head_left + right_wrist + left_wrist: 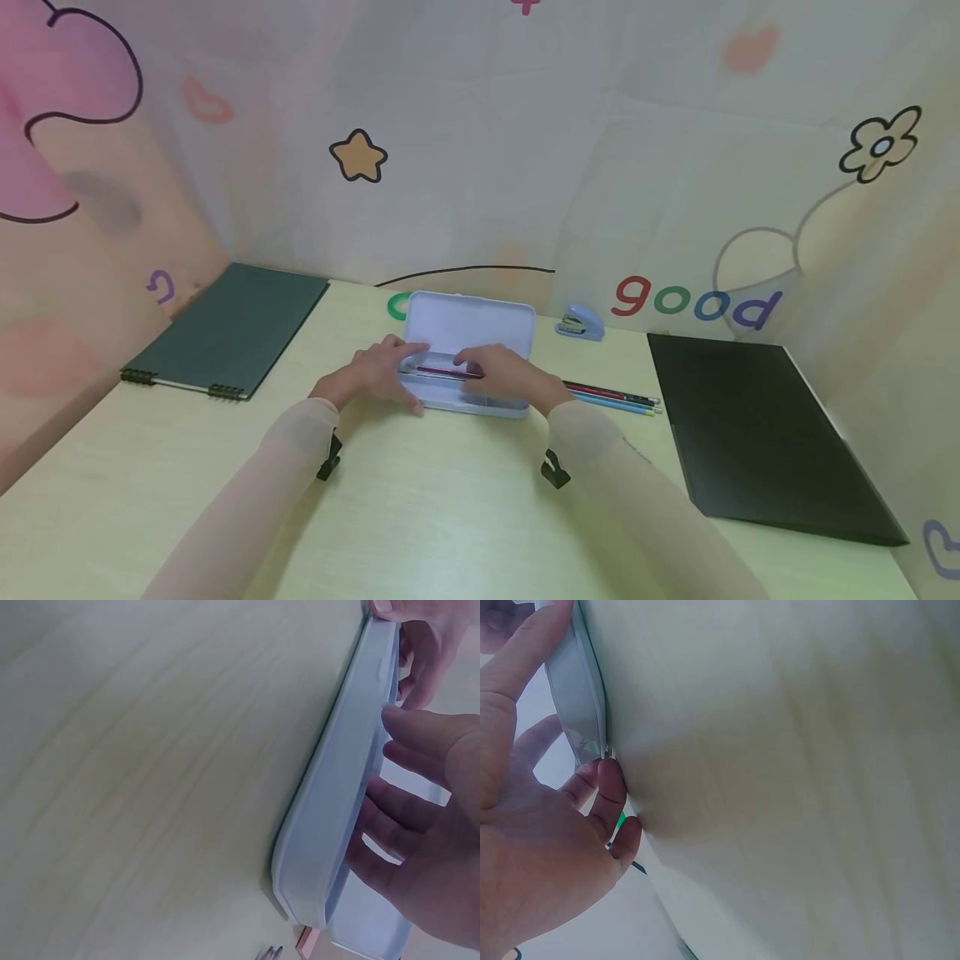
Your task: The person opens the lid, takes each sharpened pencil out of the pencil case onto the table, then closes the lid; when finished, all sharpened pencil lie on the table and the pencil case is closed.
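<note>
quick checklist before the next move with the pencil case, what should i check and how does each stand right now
1. Lid of the pencil case open: ok, it stands raised at the back.
2. Case steadied: ok, the left hand rests at its left end with the thumb on the front edge.
3. Red pencil inside the tray: ok, it lies along the tray under the right hand.
4. Right hand's grip on that pencil: cannot tell, fingers cover it.
5. Loose pencils within reach: ok, they lie on the table just right of the case.
6. Stapler clear of the lid: ok, apart at the right.
</note>
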The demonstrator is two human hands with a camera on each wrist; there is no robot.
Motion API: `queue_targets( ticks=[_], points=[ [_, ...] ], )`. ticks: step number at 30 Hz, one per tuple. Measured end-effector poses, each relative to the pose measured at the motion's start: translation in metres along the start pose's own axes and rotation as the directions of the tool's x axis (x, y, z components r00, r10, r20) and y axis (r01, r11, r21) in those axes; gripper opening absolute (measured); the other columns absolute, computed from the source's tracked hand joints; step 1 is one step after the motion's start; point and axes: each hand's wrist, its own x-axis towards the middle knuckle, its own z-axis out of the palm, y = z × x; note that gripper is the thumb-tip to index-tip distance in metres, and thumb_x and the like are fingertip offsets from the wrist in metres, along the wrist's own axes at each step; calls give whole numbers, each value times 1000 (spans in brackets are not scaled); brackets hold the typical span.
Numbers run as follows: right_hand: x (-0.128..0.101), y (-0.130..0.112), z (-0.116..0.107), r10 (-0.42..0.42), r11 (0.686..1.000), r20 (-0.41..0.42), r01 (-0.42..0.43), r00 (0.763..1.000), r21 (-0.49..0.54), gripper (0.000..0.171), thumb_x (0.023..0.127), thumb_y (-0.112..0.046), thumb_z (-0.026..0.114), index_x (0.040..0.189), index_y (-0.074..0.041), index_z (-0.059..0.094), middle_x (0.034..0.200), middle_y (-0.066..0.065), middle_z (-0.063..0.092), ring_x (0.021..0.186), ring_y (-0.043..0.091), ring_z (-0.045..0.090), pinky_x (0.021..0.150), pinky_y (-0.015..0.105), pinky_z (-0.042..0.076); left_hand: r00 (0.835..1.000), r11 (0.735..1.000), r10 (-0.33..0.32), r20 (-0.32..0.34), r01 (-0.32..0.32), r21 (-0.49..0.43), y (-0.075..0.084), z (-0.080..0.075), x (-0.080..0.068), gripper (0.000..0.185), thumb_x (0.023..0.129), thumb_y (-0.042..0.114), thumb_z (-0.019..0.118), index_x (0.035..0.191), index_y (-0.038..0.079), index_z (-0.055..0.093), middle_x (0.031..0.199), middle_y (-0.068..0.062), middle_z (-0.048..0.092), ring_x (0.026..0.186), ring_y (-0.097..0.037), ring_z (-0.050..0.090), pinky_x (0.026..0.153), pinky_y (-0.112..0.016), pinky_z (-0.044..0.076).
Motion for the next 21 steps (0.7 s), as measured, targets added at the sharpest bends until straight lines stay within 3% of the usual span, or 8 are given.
queue_targets(
  ticks=[8,21],
  points=[
    [7,-4,3,42,999,24,-42,999,-29,37,99,-20,63,136,-16,61,112,4,67,99,19,57,97,37,49,1000,1000,-1,1,1,-9,-2,0,0,100,72,50,86,156,30,34,153,-16,33,134,-41,37,108,-62,36],
    [9,-5,1,9,1000,37,-8,999,-4,32,97,-9,64,128,-17,67,105,2,68,96,19,57,96,36,50,1000,1000,-5,3,5,-9,-4,1,2,101,72,50,87,156,30,34,150,-16,35,134,-39,38,109,-59,35]
  ],
)
